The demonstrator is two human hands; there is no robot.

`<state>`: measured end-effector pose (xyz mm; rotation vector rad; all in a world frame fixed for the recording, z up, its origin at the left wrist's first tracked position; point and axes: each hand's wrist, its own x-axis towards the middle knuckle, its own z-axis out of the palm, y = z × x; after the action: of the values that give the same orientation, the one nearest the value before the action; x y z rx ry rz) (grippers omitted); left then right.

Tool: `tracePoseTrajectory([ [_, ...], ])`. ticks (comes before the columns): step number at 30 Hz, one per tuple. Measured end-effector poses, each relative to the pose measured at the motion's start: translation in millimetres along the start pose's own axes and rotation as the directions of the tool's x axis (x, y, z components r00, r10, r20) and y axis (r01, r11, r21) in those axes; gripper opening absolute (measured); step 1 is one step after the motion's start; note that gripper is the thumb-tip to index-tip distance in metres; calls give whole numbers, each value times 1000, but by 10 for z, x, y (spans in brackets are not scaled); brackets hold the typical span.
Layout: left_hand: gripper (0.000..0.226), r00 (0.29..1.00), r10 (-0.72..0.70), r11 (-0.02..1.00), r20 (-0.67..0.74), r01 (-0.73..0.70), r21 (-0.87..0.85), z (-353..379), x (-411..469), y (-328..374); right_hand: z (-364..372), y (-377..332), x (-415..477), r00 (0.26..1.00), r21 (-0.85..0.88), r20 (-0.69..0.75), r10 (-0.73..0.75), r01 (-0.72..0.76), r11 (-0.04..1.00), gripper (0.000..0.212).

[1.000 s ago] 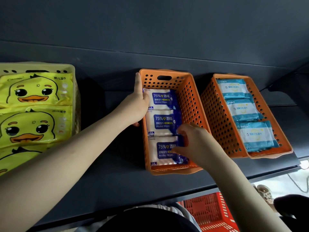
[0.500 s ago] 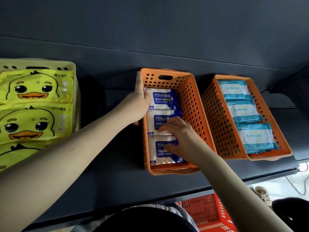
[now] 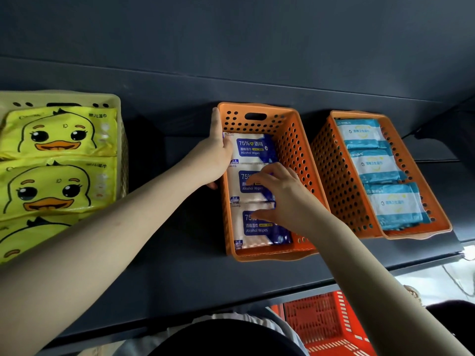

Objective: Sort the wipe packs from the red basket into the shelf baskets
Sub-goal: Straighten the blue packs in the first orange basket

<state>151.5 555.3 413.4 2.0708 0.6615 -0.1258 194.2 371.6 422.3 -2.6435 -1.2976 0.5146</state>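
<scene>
Head camera, and we start at the left hand (image 3: 213, 156): it grips the left wall of the middle orange basket (image 3: 290, 140), thumb hooked over the rim to the inside, forefinger stretched along the rim toward the back corner, the other fingers outside and mostly hidden. Over to the right hand (image 3: 285, 199), inside that same basket. Its fingers are arched and spread, fingertips on the middle pack (image 3: 243, 187), thumb down on the front pack (image 3: 259, 227). Whether it pinches an edge or only presses, I cannot tell.

Three blue-and-white alcohol wipe packs lie in a row here, and the back pack (image 3: 253, 147) sits just beside the left thumb. The right hand covers part of the labels on the two nearer packs, and the right forearm (image 3: 359, 278) crosses the basket's front right corner.

Moving outward: the right orange basket (image 3: 331, 173) sits just beside, tilted, holding three pale blue packs (image 3: 374, 165). Well off to the left, a yellow basket (image 3: 113, 98) is full of duck packs (image 3: 59, 132). All three baskets rest on the dark shelf (image 3: 180, 265). Below its front edge, the red basket (image 3: 318, 319) peeks out, partly behind that forearm.
</scene>
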Motion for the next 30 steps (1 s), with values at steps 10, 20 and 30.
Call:
tracePoseTrajectory([
  [10, 66, 1000, -14, 1000, 15, 14, 3, -6, 19, -8, 37, -3, 87, 998, 63, 63, 20, -24, 998, 94],
  [20, 67, 1000, 7, 999, 6, -7, 34, 11, 36, -35, 121, -3, 138, 990, 12, 130, 61, -63, 998, 98],
  [30, 66, 1000, 25, 999, 2, -25, 31, -14, 11, -34, 101, -118, 10, 997, 7, 67, 49, -49, 999, 85],
])
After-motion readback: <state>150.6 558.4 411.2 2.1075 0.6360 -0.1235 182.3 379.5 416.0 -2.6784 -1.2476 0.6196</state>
